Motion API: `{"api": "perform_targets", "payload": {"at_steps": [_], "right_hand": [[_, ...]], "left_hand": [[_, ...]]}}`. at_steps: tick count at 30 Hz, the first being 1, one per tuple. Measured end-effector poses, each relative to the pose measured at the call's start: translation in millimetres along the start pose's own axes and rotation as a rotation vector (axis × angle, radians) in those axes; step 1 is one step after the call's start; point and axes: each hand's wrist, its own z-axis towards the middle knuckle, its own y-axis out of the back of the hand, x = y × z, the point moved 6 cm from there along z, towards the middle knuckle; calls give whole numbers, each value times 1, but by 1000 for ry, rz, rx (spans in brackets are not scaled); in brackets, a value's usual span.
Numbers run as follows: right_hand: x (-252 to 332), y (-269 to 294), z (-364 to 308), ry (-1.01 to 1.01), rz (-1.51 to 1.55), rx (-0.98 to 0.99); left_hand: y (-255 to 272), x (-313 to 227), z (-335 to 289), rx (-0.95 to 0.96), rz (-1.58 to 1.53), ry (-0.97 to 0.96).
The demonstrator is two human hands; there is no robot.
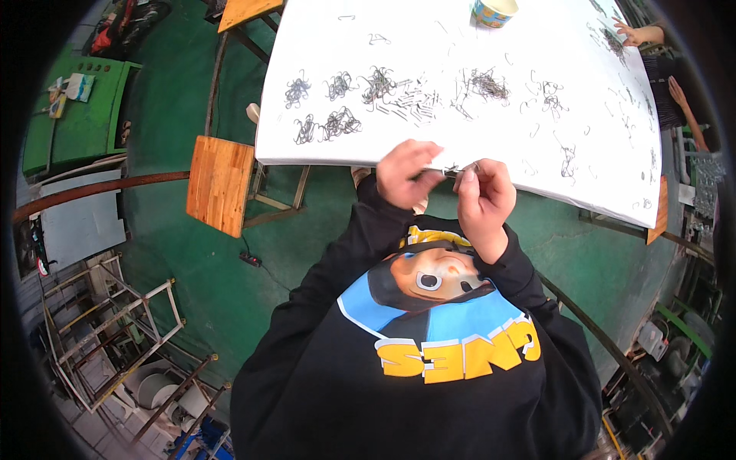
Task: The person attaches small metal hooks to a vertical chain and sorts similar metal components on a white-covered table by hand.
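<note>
My left hand and my right hand come together over the table's near edge. Between thumb and finger, the right pinches a small dark metal piece, too small to tell its exact shape. Slightly blurred, the left hand curls its fingers toward that piece; what it grips is hidden. Beyond them on the white table lie a spread of short dark metal strips, a tangled heap of thin dark pieces, and several small heaps of bent wire hooks.
A colourful round tub stands at the far side. Another person's hand reaches over dark pieces at the far right; a second hand shows nearby. A wooden stool stands left of the table, with metal frames on the lower left.
</note>
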Motion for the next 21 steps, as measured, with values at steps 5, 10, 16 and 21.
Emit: {"api": "perform_targets", "payload": {"at_steps": [5,10,16,21], "right_hand": [[16,4,2,4,147,-21],[29,5,4,66,103,7],[23,6,2,84,-4,31],[22,4,4,70,-7,56]], "left_hand": [[10,131,-15,-14,402,293],[17,161,-8,266,632,141],[16,166,-4,356,585,81],[15,162,-2,387,647,43]]}}
